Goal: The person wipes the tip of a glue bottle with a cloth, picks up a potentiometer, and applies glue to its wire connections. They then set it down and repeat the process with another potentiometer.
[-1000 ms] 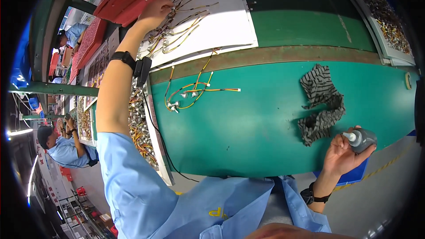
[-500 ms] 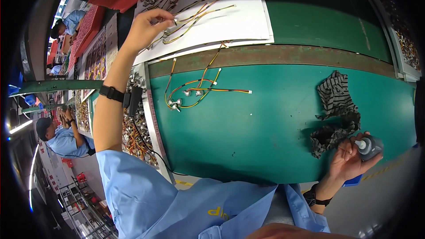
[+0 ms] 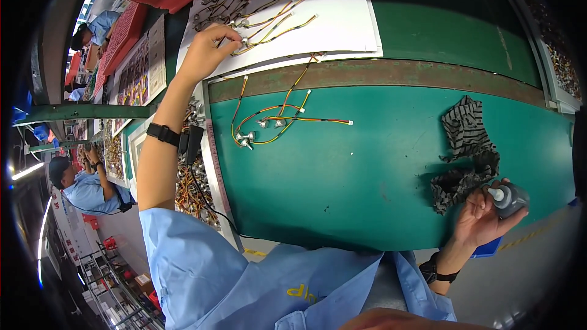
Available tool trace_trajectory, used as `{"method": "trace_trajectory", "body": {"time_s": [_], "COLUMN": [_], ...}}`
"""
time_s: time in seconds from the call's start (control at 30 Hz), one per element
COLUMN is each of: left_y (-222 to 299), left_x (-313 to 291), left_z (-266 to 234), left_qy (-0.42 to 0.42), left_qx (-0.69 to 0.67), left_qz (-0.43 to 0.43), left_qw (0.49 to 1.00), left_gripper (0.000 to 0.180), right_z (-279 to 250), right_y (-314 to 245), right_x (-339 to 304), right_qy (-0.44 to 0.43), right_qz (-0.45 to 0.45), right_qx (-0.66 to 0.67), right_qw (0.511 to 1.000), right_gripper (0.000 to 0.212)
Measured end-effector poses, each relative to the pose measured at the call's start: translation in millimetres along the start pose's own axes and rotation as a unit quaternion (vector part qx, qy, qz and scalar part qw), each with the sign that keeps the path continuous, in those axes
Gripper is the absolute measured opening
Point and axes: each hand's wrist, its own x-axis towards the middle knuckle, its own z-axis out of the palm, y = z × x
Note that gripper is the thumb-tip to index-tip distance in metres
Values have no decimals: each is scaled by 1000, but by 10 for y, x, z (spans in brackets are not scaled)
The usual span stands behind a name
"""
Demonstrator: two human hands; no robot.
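My left hand (image 3: pixel 211 52) reaches to the white sheet (image 3: pixel 342 24) at the far left, thumb and forefinger pinched at a small silver potentiometer (image 3: pixel 245 42). Its red, black and yellow wires (image 3: pixel 284 35) trail to the right across the sheet. More wired potentiometers (image 3: pixel 223 0) lie in rows beyond it. On the green mat, several others (image 3: pixel 246 139) lie in a loose cluster with their wires looped. At the right, my right hand (image 3: pixel 480 217) is closed around a translucent grey squeeze bottle (image 3: pixel 512 200) with a pale nozzle. Part of the bottle is covered by the fingers.
A crumpled striped dark cloth (image 3: pixel 468 128) lies beside the bottle. A brown metal strip (image 3: pixel 416 73) crosses behind the green mat (image 3: pixel 367 177). To the left stands a tray of wired parts (image 3: pixel 199 201), with a black cable over its edge. Two co-workers (image 3: pixel 92 189) sit farther left.
My left hand has moved slightly nearer and right, bringing the potentiometer down to the sheet, its wires beside the others. The right hand keeps the bottle in place. The view has shifted a little.
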Motion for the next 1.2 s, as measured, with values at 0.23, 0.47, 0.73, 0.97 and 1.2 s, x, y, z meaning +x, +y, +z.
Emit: {"method": "trace_trajectory", "body": {"time_s": [0.23,0.47,0.73,0.97,1.2], "left_y": [19,327,1356,1577,1363], "left_x": [-33,-308,-1173,-1677,-2011], "left_z": [15,-124,438,684,645], "left_qy": [5,113,-24,74,81], "left_qx": [63,18,141,223,196], "left_qz": [67,13,69,32,-56], "left_qw": [996,993,987,972,976], "left_gripper": [9,14,11,14,17], "right_z": [-9,174,361,528,609], "right_y": [2,56,390,602,770], "right_x": [-20,-105,-315,-711,-1014], "right_qy": [9,42,-8,97,56], "right_qz": [-4,-2,62,242,286], "right_qx": [0,0,146,318,321], "right_qw": [1000,999,987,912,901], "right_gripper": [74,73,67,74,70]}}
